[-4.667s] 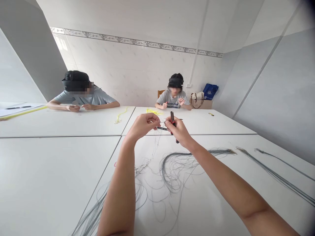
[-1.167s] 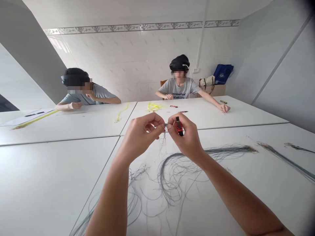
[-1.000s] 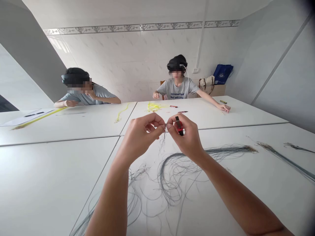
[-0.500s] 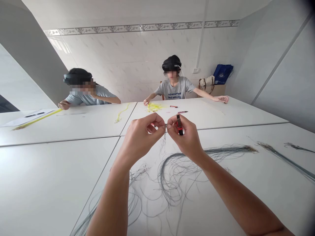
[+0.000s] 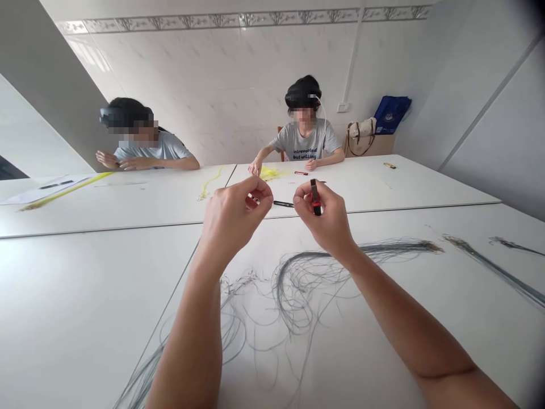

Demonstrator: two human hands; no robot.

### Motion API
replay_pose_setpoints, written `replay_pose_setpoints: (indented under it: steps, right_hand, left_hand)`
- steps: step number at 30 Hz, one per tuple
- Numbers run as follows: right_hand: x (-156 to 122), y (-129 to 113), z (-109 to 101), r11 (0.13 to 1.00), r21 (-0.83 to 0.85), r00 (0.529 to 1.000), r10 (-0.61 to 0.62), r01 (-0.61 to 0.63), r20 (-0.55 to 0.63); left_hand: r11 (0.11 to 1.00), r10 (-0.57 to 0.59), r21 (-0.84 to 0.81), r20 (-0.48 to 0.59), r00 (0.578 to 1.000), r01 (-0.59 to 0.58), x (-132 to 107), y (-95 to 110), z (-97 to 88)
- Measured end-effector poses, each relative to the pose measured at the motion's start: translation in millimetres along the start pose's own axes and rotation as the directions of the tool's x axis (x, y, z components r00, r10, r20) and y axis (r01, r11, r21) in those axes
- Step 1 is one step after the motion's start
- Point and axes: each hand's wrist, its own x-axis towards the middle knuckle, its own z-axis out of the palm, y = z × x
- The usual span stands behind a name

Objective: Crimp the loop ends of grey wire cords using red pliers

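My left hand [image 5: 236, 213] is raised over the table, thumb and fingertips pinched together. Whatever it grips is mostly hidden; a bit of red and white shows inside the finger loop. My right hand [image 5: 326, 213] faces it with thumb and forefinger pressed together. A small red-and-black tool [image 5: 315, 197] stands upright in the right hand's fingers. Between the two hands shows a slim black piece [image 5: 283, 203]; I cannot tell whether it is held or lies behind them. Below spreads a loose bundle of dark thin strands [image 5: 283, 278].
Two people [image 5: 304, 136] wearing headsets sit across the white table [image 5: 63, 272]. Yellow strands [image 5: 270, 172], a red tool [image 5: 301, 173] and a yellow-and-black tool [image 5: 389, 165] lie near them. More dark strands [image 5: 498, 264] lie at the right. Bags [image 5: 389, 116] stand by the wall.
My hands have moved apart, baring the black piece between them. Strands that hung below my fingertips no longer show there. The facing person's outstretched arm has drawn back, leaving the yellow-and-black tool visible.
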Motion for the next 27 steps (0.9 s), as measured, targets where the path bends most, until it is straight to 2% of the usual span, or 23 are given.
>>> replay_pose_setpoints:
  steps: [3, 5, 6, 7, 10, 12, 14, 16, 18, 19, 21, 23, 25, 27]
  right_hand:
    - [3, 2, -5, 1.000, -0.012, 1.000, 0.009, -0.008, 0.016]
    - [4, 3, -9, 1.000, -0.017, 1.000, 0.008, -0.008, 0.017]
    - [5, 4, -10, 1.000, -0.016, 1.000, 0.003, -0.003, 0.017]
    - [6, 4, -12, 1.000, -0.013, 1.000, -0.004, 0.005, 0.017]
    - [8, 4, -15, 1.000, -0.005, 1.000, -0.016, 0.016, 0.016]
    - [9, 4, -17, 1.000, 0.000, 1.000, -0.006, 0.006, 0.016]
    - [11, 4, -19, 1.000, 0.005, 1.000, 0.008, -0.008, 0.012]
    - [12, 5, -21, 1.000, 0.012, 1.000, 0.018, -0.018, 0.003]
    - [13, 6, -23, 0.999, 0.028, 1.000, 0.020, -0.020, -0.003]
    - [13, 6, -24, 0.999, 0.040, 1.000, 0.018, -0.017, -0.003]
    - [13, 7, -24, 0.998, 0.060, 1.000, 0.014, -0.015, 0.004]
    - [13, 8, -24, 0.998, 0.056, 0.999, 0.022, -0.024, 0.027]
    - [14, 10, -23, 0.998, 0.016, 0.992, 0.051, -0.053, 0.114]
    - [15, 16, -23, 0.993, -0.073, 0.960, 0.110, -0.094, 0.257]
  left_hand:
    - [0.998, 0.040, 0.039, 0.055, 0.998, -0.043, 2, -2, 2.5]
    - [0.987, 0.074, 0.125, 0.215, 0.974, -0.102, 3, -9, 14.9]
    - [0.975, 0.070, 0.179, 0.327, 0.943, -0.134, 3, -14, 25.1]
    - [0.962, 0.057, 0.213, 0.455, 0.889, -0.171, 2, -20, 37.6]
    - [0.929, -0.067, 0.302, 0.708, 0.703, -0.215, -3, -40, 80.6]
    - [0.937, -0.086, 0.278, 0.770, 0.632, -0.211, -6, -51, 101.6]
    - [0.955, -0.062, 0.223, 0.799, 0.599, -0.198, -7, -60, 106.9]
    - [0.970, -0.019, 0.161, 0.799, 0.600, -0.183, -4, -67, 94.3]
    - [0.985, 0.027, 0.086, 0.773, 0.633, -0.147, 2, -71, 68.6]
    - [0.997, 0.061, -0.020, 0.749, 0.659, -0.070, 6, -71, 53.3]
    - [0.979, 0.076, -0.192, 0.656, 0.751, 0.068, 11, -69, 23.6]
    - [0.945, 0.081, -0.307, 0.546, 0.834, 0.109, 13, -64, 0.8]
    - [0.917, 0.077, -0.376, 0.487, 0.870, 0.129, 12, -60, -11.7]
    - [0.894, 0.075, -0.419, 0.486, 0.871, 0.157, 9, -60, -14.4]
